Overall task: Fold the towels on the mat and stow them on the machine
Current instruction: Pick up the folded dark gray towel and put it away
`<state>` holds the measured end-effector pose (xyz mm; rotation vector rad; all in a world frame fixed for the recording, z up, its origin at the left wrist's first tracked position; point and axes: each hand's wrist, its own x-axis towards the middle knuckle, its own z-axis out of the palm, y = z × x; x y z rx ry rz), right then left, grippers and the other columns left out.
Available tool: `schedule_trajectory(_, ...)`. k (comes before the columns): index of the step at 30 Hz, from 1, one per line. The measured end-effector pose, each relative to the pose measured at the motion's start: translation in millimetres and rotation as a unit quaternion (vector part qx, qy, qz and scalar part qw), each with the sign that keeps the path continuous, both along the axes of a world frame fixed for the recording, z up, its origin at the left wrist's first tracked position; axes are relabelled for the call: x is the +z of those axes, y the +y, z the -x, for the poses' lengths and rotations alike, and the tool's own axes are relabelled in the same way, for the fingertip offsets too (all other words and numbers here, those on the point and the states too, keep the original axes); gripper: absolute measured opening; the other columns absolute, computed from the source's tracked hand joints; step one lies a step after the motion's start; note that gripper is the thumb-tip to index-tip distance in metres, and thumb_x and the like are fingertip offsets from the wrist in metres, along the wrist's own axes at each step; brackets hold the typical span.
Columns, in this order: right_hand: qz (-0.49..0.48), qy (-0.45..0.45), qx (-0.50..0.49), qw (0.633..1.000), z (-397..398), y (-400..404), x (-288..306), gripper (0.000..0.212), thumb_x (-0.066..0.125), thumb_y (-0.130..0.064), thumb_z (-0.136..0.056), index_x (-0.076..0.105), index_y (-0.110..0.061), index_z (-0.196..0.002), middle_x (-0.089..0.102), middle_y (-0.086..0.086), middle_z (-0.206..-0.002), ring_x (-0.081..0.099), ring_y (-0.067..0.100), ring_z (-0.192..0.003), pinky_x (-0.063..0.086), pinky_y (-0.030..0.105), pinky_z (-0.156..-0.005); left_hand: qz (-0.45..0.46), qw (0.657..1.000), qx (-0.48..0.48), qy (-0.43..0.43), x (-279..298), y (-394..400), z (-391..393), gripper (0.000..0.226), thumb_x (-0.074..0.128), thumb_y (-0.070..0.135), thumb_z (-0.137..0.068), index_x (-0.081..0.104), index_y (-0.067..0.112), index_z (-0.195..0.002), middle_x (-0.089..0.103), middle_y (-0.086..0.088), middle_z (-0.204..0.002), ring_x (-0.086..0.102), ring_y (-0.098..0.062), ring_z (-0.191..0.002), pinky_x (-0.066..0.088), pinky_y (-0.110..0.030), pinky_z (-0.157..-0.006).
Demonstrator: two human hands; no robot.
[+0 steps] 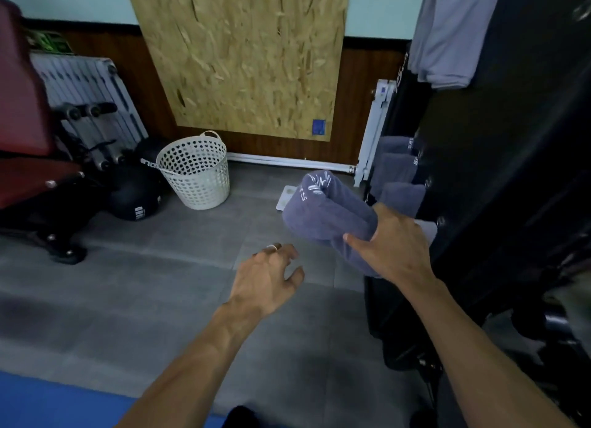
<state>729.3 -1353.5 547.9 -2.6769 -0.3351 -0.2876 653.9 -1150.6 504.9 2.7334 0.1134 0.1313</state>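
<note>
Towel (326, 213), grey-blue and folded into a thick bundle with pale lettering near its far end, is held in the air above the grey tiled floor (160, 299), just beside the black machine (511, 172) that fills the right of the view. The right hand (393, 248) grasps the bundle at its near end, thumb across the front and fingers wrapped behind. The left hand (268, 277) is released, fingers spread and loosely curled, holding nothing; it hangs over the floor, near the towel's lower edge but apart from it, and a pale ring shows on one finger.

Folded grey towels (399, 178) are stacked one above another in the side of the machine, just beyond the held bundle. Higher up, a lighter grey cloth (447, 37) hangs over the machine's upper part. A small white flat object lies on the floor behind the held towel; what it is cannot be told.

Further left, a white perforated laundry basket (195, 172) stands on the floor near the wall, beside a black ball (134, 197). A dark red padded bench (28, 133) sits at the far left in front of a white radiator (86, 88). A chipboard panel (243, 53) leans against the wall behind the basket. At the lower left corner, the edge of a blue mat (48, 402) shows.
</note>
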Motion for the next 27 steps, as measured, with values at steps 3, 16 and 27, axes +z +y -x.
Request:
schedule_trajectory(3, -0.001, 0.008, 0.008, 1.0, -65, 1, -9, 0.04, 0.072, -0.043, -0.078, 0.057, -0.014, -0.1, 0.066, 0.005, -0.096, 0.065, 0.029, -0.086, 0.053, 0.04, -0.073, 0.024, 0.998, 0.025, -0.046, 1, 12, -75, 0.032, 0.06, 0.044, -0.086, 0.058, 0.025, -0.112, 0.058, 0.006, -0.117, 0.055, -0.017, -0.112, 0.043, -0.03, -0.086)
schedule_trajectory(16, -0.215, 0.157, -0.05, 0.962, -303, 30, 13, 0.056, 0.086, -0.03, -0.068, 0.055, -0.036, -0.114, 0.062, -0.016, -0.113, 0.059, 0.002, -0.106, 0.049, 0.024, -0.088, 0.316, 0.913, -0.237, 0.102, 45, 47, -425, 0.057, 0.077, 0.05, -0.059, 0.059, 0.03, -0.11, 0.066, 0.006, -0.111, 0.062, -0.011, -0.106, 0.048, -0.031, -0.095)
schedule_trajectory(27, -0.292, 0.046, -0.084, 0.952, -354, -12, 76, 0.014, 0.055, -0.012, -0.098, 0.068, -0.016, -0.095, 0.068, 0.01, -0.089, 0.063, 0.018, -0.081, 0.05, 0.03, -0.079, 0.409, 0.783, -0.385, 0.268, 93, -37, -522, 0.036, 0.05, 0.05, -0.09, 0.048, 0.062, -0.123, 0.057, 0.01, -0.132, 0.06, -0.016, -0.114, 0.051, -0.027, -0.081)
